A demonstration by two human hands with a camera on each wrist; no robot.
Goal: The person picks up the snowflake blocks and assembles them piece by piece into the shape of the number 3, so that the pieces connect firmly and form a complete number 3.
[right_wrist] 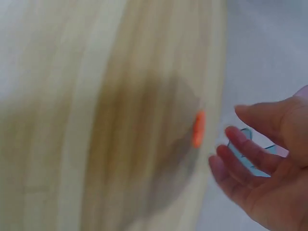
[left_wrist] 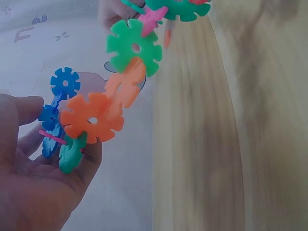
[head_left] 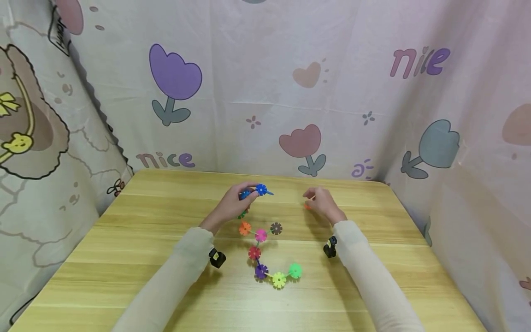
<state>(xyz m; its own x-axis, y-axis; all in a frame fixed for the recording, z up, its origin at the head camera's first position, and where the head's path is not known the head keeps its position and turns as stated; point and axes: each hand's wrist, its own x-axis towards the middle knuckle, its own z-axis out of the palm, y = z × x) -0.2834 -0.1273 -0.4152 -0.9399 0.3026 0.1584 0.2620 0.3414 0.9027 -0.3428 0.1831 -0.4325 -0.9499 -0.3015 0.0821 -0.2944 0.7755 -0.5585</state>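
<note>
My left hand (head_left: 234,203) grips a chain of plastic snowflake discs by its blue end, and a blue disc (head_left: 261,189) sticks out past the fingertips. In the left wrist view, thumb and fingers curl about several blue discs (left_wrist: 65,83) and a green one (left_wrist: 73,153). From there orange discs (left_wrist: 91,119) and a light green disc (left_wrist: 134,47) lead away. The chain runs on through pink (head_left: 260,235), red (head_left: 255,252), purple (head_left: 261,271) and yellow (head_left: 279,279) discs. My right hand (head_left: 322,203), fingers loosely bent and holding nothing, is over a loose orange disc (right_wrist: 198,129) on the table.
A brown disc (head_left: 276,228) branches off the pink one, and a bright green disc (head_left: 295,270) ends the chain near the front. The wooden table (head_left: 137,249) meets a printed curtain (head_left: 249,92) at its back edge. Each wrist wears a small black camera (head_left: 330,247).
</note>
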